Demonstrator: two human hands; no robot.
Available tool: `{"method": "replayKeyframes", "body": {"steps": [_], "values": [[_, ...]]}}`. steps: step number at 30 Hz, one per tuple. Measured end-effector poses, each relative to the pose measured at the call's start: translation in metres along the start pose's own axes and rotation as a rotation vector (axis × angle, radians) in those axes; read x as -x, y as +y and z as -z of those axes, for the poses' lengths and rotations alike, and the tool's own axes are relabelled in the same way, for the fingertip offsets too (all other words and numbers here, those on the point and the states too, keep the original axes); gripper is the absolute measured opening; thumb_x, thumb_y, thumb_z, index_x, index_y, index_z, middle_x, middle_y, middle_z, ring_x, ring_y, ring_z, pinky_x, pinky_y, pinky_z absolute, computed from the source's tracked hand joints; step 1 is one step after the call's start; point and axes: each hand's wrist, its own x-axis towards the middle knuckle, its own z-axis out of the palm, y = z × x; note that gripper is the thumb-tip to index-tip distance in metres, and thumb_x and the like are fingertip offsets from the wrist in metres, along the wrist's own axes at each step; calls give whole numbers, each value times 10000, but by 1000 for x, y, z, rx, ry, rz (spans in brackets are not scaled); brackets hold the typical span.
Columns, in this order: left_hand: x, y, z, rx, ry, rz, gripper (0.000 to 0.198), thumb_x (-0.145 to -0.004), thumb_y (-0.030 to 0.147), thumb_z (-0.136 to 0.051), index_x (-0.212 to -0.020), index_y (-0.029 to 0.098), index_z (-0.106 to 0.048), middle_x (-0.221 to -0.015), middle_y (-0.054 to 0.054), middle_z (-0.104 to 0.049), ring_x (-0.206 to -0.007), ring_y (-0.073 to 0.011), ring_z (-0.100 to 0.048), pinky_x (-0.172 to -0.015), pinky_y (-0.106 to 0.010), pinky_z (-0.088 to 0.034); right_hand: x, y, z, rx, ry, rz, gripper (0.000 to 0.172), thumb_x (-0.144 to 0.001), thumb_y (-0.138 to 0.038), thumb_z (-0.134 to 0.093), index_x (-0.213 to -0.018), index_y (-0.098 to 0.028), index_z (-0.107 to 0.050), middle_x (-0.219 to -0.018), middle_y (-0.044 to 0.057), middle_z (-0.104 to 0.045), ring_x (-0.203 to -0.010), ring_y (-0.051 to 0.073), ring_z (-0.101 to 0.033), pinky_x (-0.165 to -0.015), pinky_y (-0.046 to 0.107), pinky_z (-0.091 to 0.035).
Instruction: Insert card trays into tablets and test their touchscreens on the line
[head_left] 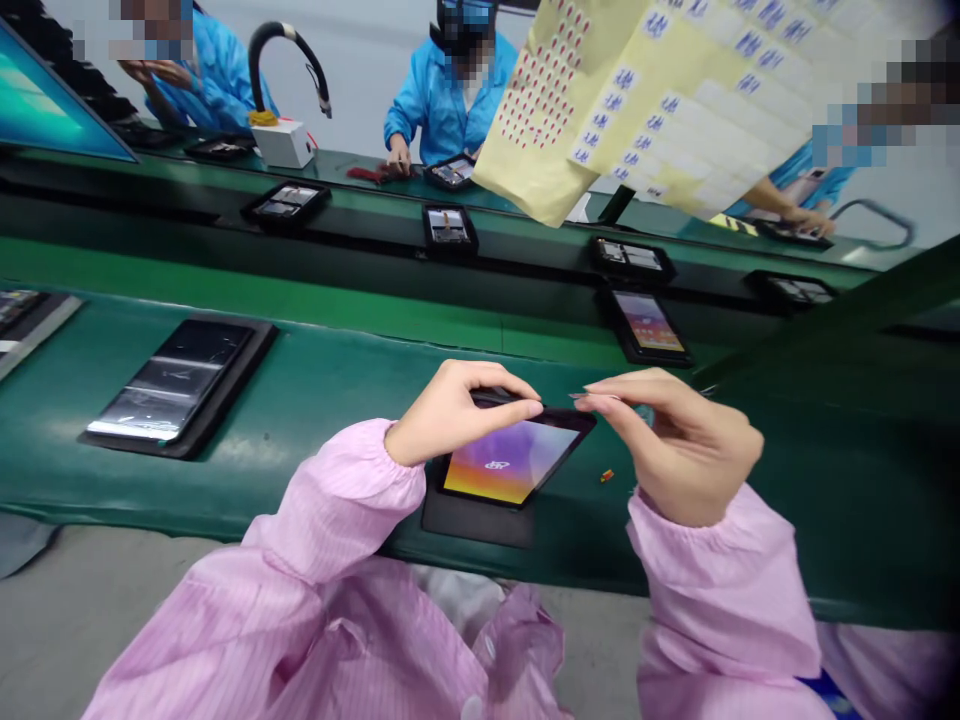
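In the head view a tablet with a lit purple and orange screen is tilted over a dark pad on the green bench. My left hand grips the tablet's top edge, thumb on the front and fingers behind it. Just right of its upper corner is my right hand, thumb and fingertips pinched on a small, thin piece too tiny to identify. An orange and yellow scrap lies on the bench below that hand. The tablet's back is hidden.
A silver-faced tablet rests on a dark pad to the left. Beyond the bench, a line carries several open devices and a lit tablet. Yellow sheets hang at upper right. People in blue work opposite; a white box stands there.
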Motion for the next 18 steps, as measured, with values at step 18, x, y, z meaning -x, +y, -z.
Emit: {"method": "replayKeyframes", "body": {"steps": [18], "values": [[36, -16, -26, 69, 496, -378, 77, -922, 217, -522, -980, 188, -565, -890, -32, -547, -763, -119, -609, -675, -250, -501, -29, -38, -11, 134, -591, 110, 91, -941, -235, -551, -899, -243, -631, -770, -48, -729, -614, 86, -679, -554, 158, -492]]}}
